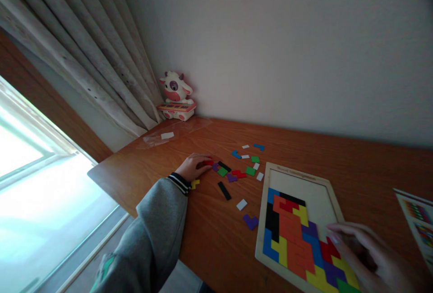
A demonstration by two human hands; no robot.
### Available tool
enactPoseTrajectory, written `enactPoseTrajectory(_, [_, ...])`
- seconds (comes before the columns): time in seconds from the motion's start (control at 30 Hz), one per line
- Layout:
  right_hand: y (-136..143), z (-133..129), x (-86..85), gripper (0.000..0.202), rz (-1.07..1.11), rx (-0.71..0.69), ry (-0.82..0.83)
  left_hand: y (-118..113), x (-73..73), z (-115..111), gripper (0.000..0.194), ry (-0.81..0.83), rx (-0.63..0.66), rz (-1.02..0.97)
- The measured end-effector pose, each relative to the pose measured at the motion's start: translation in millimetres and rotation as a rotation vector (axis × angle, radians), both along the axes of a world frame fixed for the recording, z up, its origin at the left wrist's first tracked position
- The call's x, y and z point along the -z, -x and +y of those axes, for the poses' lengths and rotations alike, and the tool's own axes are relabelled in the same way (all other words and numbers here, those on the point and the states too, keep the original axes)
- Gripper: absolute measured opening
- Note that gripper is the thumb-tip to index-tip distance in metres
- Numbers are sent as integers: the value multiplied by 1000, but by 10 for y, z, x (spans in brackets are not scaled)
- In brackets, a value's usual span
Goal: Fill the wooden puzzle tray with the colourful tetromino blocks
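Note:
My left hand [193, 167] reaches over the table among the loose pieces. Its fingers are closed around a red puzzle piece [209, 162], partly covered by them. Just beyond the fingertips lie a purple piece, a green piece [222, 172] and a black bar [224, 167]. A yellow piece [195, 184] shows beside the wrist. Over the right side of the wooden puzzle board [262, 221] hovers my right hand [367, 250], thumb and forefinger nearly together close to a red piece [328, 250] in the board. Whether anything sits between those fingers is hidden.
More loose pieces, including a purple one [251, 222] and a white one [241, 204], are scattered left of the board. A cow toy [176, 97] with a keyboard stands in the back corner, near clear plastic wrap [150, 141]. A printed sheet [416, 216] lies at right.

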State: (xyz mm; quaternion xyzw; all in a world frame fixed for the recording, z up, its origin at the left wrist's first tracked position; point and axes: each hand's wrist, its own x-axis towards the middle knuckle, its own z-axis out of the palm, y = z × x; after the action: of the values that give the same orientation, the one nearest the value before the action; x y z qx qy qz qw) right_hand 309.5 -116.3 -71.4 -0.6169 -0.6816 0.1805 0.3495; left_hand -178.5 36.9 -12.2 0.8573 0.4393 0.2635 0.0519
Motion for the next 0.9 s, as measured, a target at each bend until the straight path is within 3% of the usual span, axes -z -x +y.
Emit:
enactPoseTrajectory(0.6, [-61,-5,65,40,-5,-14,41,-19,-28,170,43,119,-18,0])
enactPoseTrajectory(0.9, [61,-26,-169,37,-51,6,15,-25,-37,161,43,42,1,-73])
